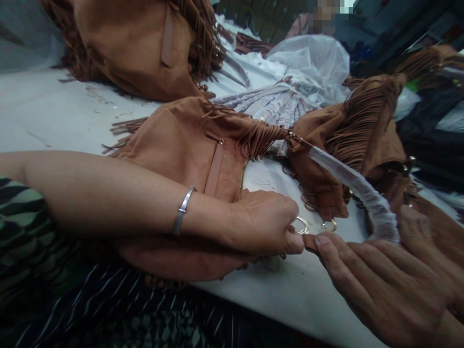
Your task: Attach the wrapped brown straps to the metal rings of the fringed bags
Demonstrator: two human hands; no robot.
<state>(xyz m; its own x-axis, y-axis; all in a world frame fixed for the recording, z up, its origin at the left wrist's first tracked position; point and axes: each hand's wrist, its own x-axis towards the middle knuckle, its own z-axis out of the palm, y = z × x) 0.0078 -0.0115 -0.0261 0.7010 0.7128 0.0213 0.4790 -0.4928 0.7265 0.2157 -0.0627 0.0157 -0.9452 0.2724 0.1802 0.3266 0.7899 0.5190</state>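
Note:
A brown suede-like handbag (174, 130) with fringe lies in front of me, its zipped opening (243, 176) facing right. My left hand (268, 222), with a silver bangle at the wrist, is closed at the bag's right end, beside gold rings (301, 225). From its fingers a short brown strap end (311, 243) reaches to my right hand (384, 280), whose thumb and fingertips pinch it. Most of the strap is hidden inside my left fist. A handle wrapped in white film (358, 188) runs from the bag's clasp toward my right hand.
Another fringed brown bag (134, 48) stands at the back left, and more fringed bags (362, 130) lie at right. Film-wrapped handles (275, 101) and a clear plastic bag (311, 63) are behind. The white table's front edge (275, 314) runs below my hands. A person is at the far back.

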